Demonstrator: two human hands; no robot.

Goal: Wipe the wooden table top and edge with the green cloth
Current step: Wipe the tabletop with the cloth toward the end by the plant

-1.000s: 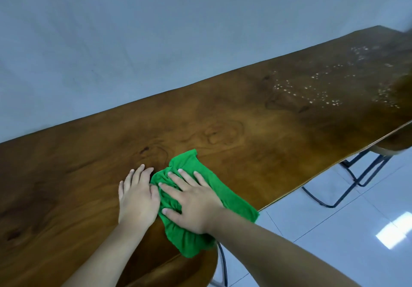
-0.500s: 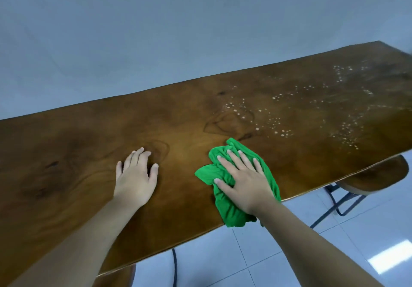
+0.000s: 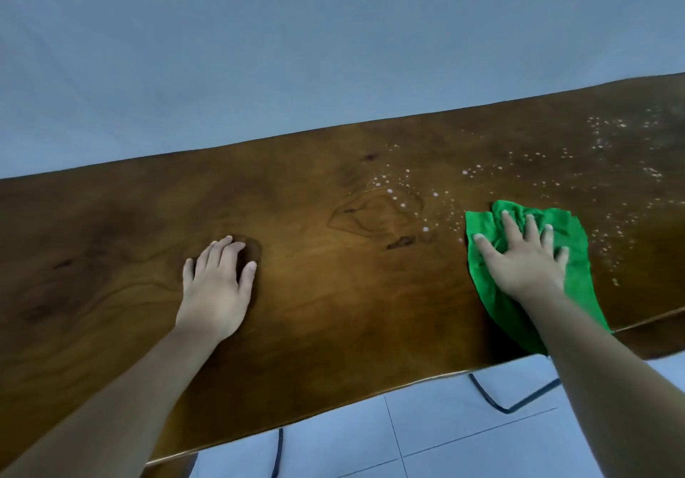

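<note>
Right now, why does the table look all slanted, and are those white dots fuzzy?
Head view: the wide lens tilts the table, so its edges slant. Head view: white dots near the cloth look crisp, those at far right are blurred. Head view: a soft glow sits on the wood between the left hand and the right hand.

The surface point(image 3: 333, 310) is dark-stained wood, smooth with a low satin sheen, grain and knots plain (pale, wet-looking specks point(image 3: 402, 205) dot its right part). The green cloth point(image 3: 580, 284) is soft, matt, crumpled fabric. The floor tiles point(image 3: 444, 440) look glossy; the wall point(image 3: 333, 51) is matt.
</note>
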